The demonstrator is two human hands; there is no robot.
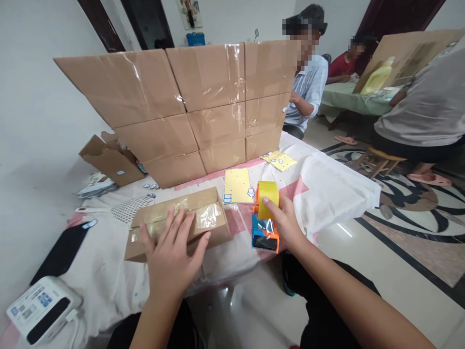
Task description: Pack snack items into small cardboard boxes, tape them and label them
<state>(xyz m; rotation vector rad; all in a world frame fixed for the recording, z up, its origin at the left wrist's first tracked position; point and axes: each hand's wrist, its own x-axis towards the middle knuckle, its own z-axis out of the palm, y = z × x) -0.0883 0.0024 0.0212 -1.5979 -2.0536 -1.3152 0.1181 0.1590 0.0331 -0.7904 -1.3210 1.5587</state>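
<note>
A small cardboard box [212,237] lies on the cloth-covered table in front of me, with shiny clear tape along its top and over one end. My left hand [174,242] rests on the top of this box, fingers spread. To the right of the box, my right hand [285,220] grips a tape dispenser [266,228]. The dispenser has a yellow roll at the top and a blue and orange body with a dark part at its lower end. My right palm is partly hidden behind it.
A tall taped cardboard panel [218,106] stands across the table's back. Yellow papers [238,185] lie before it. An open carton [112,160], a dark flat pouch [60,252] and a white device [43,310] are leftward. A person [308,82] sits beyond the panel; others are at right.
</note>
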